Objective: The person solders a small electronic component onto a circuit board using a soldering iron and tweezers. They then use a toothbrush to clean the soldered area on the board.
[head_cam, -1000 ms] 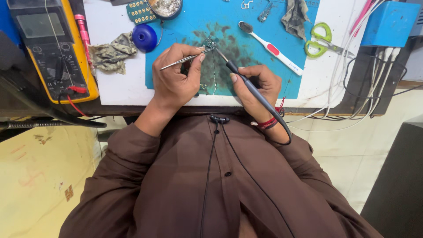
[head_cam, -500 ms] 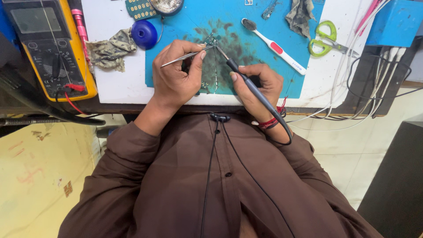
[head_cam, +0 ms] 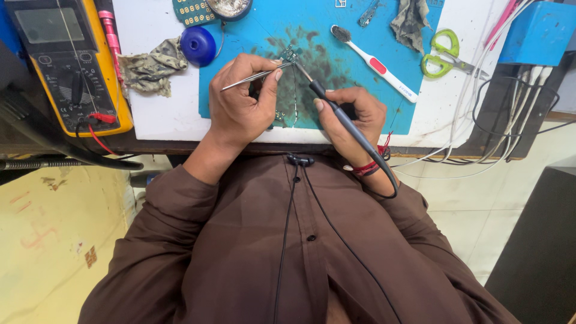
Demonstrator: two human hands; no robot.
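Pinching the tweezers (head_cam: pixel 255 77) between thumb and forefinger, my left hand (head_cam: pixel 240 108) is closed tight on them, their long axis running from my knuckles up and right to the small circuit board (head_cam: pixel 289 57) on the blue mat (head_cam: pixel 360 90). My right hand (head_cam: pixel 351 117) is wrapped shut around the soldering iron (head_cam: pixel 336 111), which slants up and left so that its tip meets the same board from the other side. Both tips converge there; the board lies just beyond my left fingers (head_cam: pixel 277 73), nearer to them than to my right. Right of the board lies a white toothbrush (head_cam: pixel 375 63), farther right green scissors (head_cam: pixel 444 57); left of it a blue round cap (head_cam: pixel 198 45), a crumpled rag (head_cam: pixel 147 72) and a yellow multimeter (head_cam: pixel 66 66) on the tabletop (head_cam: pixel 162 114).
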